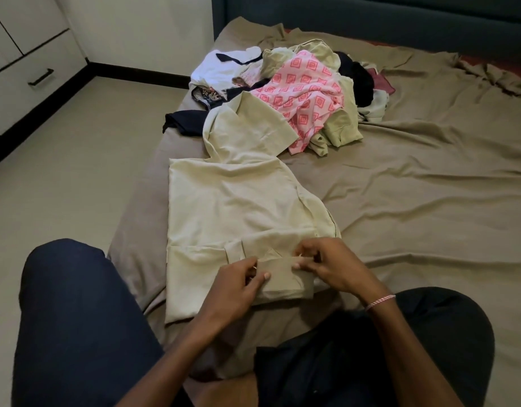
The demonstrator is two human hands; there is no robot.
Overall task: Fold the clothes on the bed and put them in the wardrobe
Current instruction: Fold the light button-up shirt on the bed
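Note:
A pale green shirt (232,207) lies spread flat on the bed in front of me, its far sleeve reaching toward the pile. My left hand (238,286) pinches the shirt's near collar edge between thumb and fingers. My right hand (326,265) pinches the same edge a little to the right, fingers curled on the fabric. Behind the shirt sits a heap of unfolded clothes (306,89): a pink patterned piece, white, dark and green garments. The white wardrobe (21,63) stands at the far left.
The bed (423,183) is covered by a wrinkled tan sheet, with a dark headboard (370,16) at the back. Beige floor (65,160) runs along the bed's left side. My knees in dark trousers (77,318) frame the near edge.

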